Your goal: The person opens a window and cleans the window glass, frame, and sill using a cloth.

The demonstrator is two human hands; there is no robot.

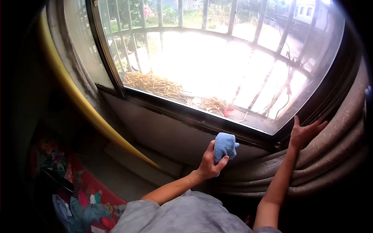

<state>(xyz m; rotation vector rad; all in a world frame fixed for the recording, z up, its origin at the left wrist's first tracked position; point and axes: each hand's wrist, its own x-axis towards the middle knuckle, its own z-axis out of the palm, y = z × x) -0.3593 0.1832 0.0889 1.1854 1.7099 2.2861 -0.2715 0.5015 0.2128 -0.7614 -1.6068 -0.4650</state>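
Note:
My left hand (209,166) is closed around a folded light-blue cloth (224,146), held up just in front of the window's lower frame (186,116). The cloth looks bunched, and whether it touches the frame I cannot tell. Over to the right, my right hand (304,134) has its fingers spread and holds nothing. It lies against or just in front of the gathered patterned curtain (326,155), beside the lower right corner of the window.
Beyond the glass (202,62), metal bars (180,13) and tangled straw-coloured strands (153,84) show in bright glare. A long yellow curved strip (77,91) runs down the left, near another curtain (72,46). Clothes (87,211) are piled on something red at lower left.

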